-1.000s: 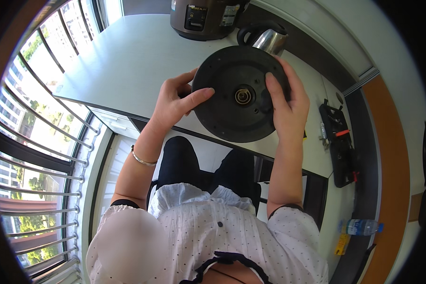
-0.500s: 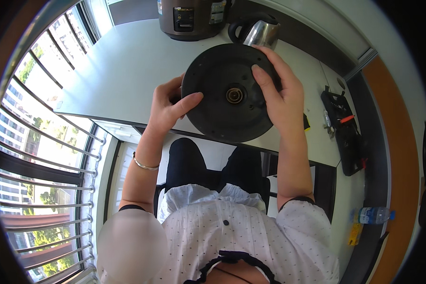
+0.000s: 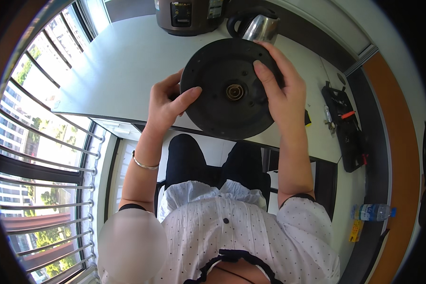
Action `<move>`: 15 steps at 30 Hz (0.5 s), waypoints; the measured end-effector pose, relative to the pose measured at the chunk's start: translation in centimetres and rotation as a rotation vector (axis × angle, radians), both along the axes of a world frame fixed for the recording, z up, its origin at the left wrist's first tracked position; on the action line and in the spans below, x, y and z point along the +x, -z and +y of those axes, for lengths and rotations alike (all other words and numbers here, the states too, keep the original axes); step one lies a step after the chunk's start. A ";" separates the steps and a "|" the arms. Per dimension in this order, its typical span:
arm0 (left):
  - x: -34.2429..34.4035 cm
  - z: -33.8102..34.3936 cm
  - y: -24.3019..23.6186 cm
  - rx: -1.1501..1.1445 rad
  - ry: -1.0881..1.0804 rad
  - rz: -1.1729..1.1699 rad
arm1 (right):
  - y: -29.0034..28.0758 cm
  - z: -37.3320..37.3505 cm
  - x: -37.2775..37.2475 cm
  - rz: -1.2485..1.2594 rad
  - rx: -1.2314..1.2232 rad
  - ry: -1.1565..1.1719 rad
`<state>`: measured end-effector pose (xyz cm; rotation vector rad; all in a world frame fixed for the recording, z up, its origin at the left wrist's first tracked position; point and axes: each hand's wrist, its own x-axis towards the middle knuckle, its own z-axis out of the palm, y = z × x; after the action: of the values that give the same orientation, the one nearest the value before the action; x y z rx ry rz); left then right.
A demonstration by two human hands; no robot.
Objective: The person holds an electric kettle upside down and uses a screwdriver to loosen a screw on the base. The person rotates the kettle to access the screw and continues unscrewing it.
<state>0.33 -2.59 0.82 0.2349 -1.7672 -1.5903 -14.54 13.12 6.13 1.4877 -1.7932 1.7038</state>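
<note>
Raised over the front edge of the table is a round black disc (image 3: 213,113) with its flat face toward me. At its middle sits a recess with brass-coloured coiled rings, and small holes dot the face around it. My left hand (image 3: 168,103) grips the left rim, thumb on the face and fingers behind it. On the right side my right hand (image 3: 284,90) clasps the rim, its thumb lying on the face and the fingers round the upper right edge. The disc's back is hidden.
Behind the disc stand a dark rice cooker (image 3: 189,16) and a steel kettle (image 3: 260,29). To the right lies a black tool case (image 3: 348,130) with an orange-handled tool (image 3: 348,115). A plastic bottle (image 3: 375,212) is at the far right, and a barred window (image 3: 47,156) at left.
The whole view has shifted slightly, with the disc and both hands a little higher in it. Both hands keep the same hold.
</note>
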 end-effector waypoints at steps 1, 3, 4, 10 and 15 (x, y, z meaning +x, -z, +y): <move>0.0 0.1 0.0 -0.006 -0.004 -0.003 | -0.2 0.0 -0.1 -0.015 0.006 -0.014; 0.0 0.1 -0.1 -0.008 -0.001 0.001 | -0.2 0.0 -0.3 -0.015 0.011 -0.025; -0.1 0.1 -0.1 -0.005 0.006 0.008 | -0.2 0.0 -0.4 0.002 0.011 -0.023; 0.0 0.3 -0.3 -0.008 -0.006 -0.004 | -0.6 0.1 -0.8 -0.026 0.029 -0.089; 0.0 0.1 -0.5 -0.010 0.007 -0.024 | -0.9 0.0 -0.8 -0.074 0.059 -0.094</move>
<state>0.36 -2.45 1.27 0.2449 -1.7954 -1.5894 -15.30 13.17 7.07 1.5757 -1.8529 1.7870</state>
